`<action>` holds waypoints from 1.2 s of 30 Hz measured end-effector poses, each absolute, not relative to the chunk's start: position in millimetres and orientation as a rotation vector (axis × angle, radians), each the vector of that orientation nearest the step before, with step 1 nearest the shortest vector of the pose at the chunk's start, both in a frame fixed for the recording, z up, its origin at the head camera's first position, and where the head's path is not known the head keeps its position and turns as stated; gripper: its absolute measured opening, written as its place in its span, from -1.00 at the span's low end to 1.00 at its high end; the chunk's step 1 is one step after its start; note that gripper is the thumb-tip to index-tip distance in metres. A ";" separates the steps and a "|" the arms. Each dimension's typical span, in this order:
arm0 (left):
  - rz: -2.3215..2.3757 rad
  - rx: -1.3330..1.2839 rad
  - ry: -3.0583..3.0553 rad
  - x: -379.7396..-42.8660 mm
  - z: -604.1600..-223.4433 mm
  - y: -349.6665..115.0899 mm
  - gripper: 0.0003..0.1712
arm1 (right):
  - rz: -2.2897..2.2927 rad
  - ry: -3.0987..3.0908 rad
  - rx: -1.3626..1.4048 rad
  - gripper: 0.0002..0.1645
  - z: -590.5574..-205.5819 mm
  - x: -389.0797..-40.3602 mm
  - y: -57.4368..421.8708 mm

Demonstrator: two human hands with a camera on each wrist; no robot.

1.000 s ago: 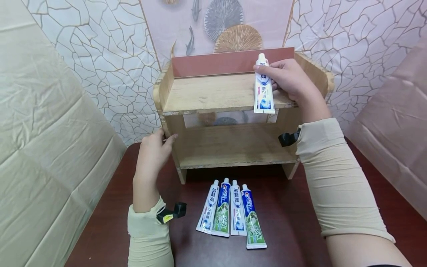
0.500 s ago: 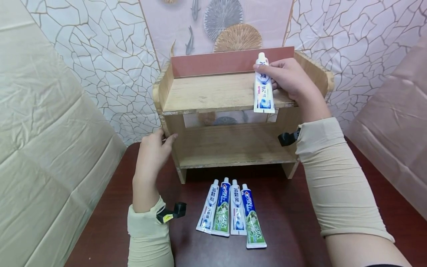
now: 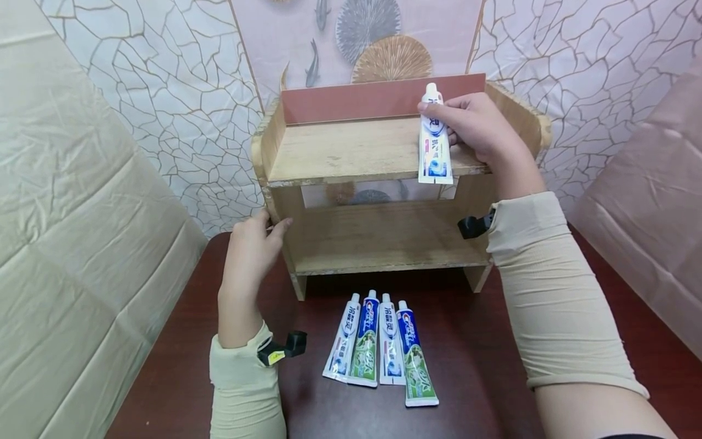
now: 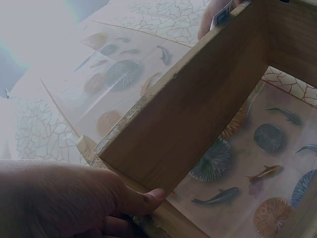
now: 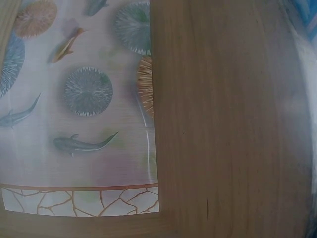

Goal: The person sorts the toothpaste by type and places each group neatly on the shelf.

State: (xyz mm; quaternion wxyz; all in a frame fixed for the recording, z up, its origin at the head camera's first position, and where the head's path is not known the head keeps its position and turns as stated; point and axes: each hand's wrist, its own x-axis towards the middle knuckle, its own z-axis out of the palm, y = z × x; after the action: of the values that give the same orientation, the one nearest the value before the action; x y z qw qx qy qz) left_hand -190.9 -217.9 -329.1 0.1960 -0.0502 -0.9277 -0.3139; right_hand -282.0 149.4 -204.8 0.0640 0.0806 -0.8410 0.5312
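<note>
My right hand pinches a white toothpaste tube between thumb and fingers, cap up, at the right part of the upper board of a small wooden shelf unit. The tube's flat end overlaps the board's front edge. At the unit's left side, my left hand grips the side panel; in the left wrist view, the left thumb lies against the wood. On the table before the unit lie two white toothpaste tubes and two blue-green toothpaste tubes, side by side, caps toward the shelf.
The unit stands on a dark red table and has a lower board and a reddish back strip. Pale padded panels flank the table on both sides. Behind hangs a patterned backdrop.
</note>
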 end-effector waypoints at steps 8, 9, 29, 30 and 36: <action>-0.881 -0.136 -2.596 -190.6 -329.7 -217.7 -0.61 | 1.618 -2.541 0.234 -0.51 -205.3 -283.2 149.4; -0.883 -0.136 -2.594 -190.6 -329.8 -217.7 -0.61 | 1.618 -2.541 0.235 -0.51 -205.2 -283.4 149.4; -0.887 -0.120 -2.592 -192.0 -328.9 -216.5 -0.58 | 1.625 -2.533 0.256 -0.51 -203.9 -282.7 149.8; -0.889 -0.120 -2.593 -192.1 -329.1 -216.6 -0.58 | 1.622 -2.534 0.256 -0.51 -204.2 -283.0 149.9; -0.894 -0.123 -2.591 -192.6 -329.9 -216.3 -0.58 | 1.606 -2.538 0.243 -0.50 -204.8 -283.1 150.0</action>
State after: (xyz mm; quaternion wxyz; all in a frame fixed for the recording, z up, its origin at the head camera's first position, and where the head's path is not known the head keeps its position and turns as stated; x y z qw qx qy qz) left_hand -192.6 -216.3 -329.9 0.1976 -0.0439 -0.9257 -0.3195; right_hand -283.1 150.0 -204.8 0.0641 0.0805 -0.8405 0.5319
